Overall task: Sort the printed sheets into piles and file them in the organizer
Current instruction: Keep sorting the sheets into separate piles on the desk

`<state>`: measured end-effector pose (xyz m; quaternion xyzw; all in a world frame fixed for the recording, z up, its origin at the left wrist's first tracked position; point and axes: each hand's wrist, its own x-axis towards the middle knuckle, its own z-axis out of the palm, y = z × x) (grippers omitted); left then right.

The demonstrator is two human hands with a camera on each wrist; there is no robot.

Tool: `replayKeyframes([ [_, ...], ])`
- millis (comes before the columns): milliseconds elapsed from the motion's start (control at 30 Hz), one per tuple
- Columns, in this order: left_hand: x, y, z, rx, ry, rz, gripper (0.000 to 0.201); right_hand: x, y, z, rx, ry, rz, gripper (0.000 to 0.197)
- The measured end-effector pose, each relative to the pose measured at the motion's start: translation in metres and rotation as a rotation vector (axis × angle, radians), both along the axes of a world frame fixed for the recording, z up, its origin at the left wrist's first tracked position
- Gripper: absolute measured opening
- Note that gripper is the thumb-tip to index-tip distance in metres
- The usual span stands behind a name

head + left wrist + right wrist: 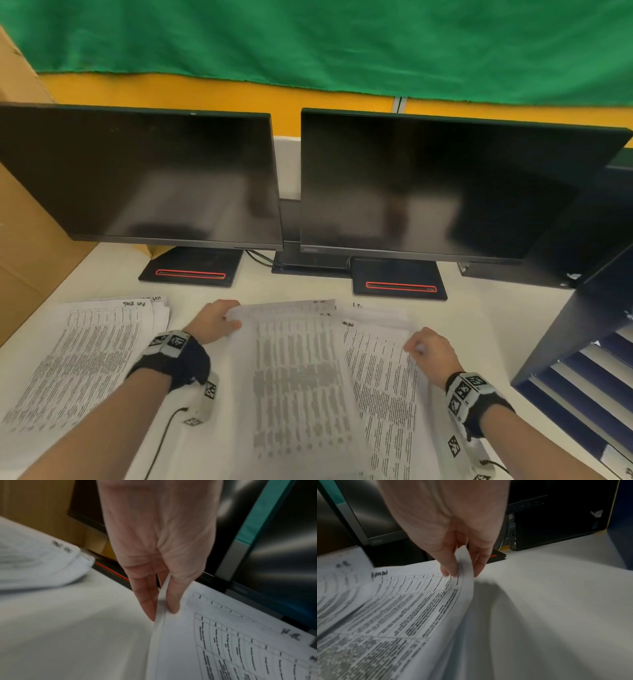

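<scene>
Printed sheets with tables lie spread on the white desk (479, 308). My left hand (219, 320) (161, 608) pinches the far left corner of the middle sheaf of sheets (294, 370) (223, 649) between thumb and fingers. My right hand (428, 353) (460, 573) pinches the curled right edge of the right-hand sheet (380, 377) (412, 608), lifting it off the desk. A separate pile of sheets (78, 356) (34, 563) lies to the left. The dark blue organizer (589, 370) with slotted shelves stands at the right edge.
Two dark monitors (144, 174) (442, 188) stand at the back on black bases (191, 270) with red stripes. A cardboard box (24, 240) stands at the left. A black computer case (556, 524) sits at the back right. A green cloth (342, 41) hangs behind.
</scene>
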<state>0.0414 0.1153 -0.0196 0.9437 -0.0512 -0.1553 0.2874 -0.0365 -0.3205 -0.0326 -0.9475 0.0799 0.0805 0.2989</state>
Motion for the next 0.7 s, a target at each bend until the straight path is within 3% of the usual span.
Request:
replayKeyframes([
  [267,0.008,0.066,0.011,0.323,0.121,-0.027,0.023,0.004,0.000,0.004,-0.038,0.038,0.151,0.056],
  [467,0.006,0.078,0.002,0.490,0.108,-0.010,0.027,0.005,-0.002,0.007,-0.037,-0.006,0.165,0.056],
  [600,0.006,0.065,0.002,0.628,0.122,0.019,0.034,0.005,0.002,0.009,-0.034,-0.018,0.144,0.055],
  [700,0.007,0.021,0.015,0.652,-0.024,0.061,0.054,0.004,0.009,0.003,-0.112,-0.032,0.203,0.054],
])
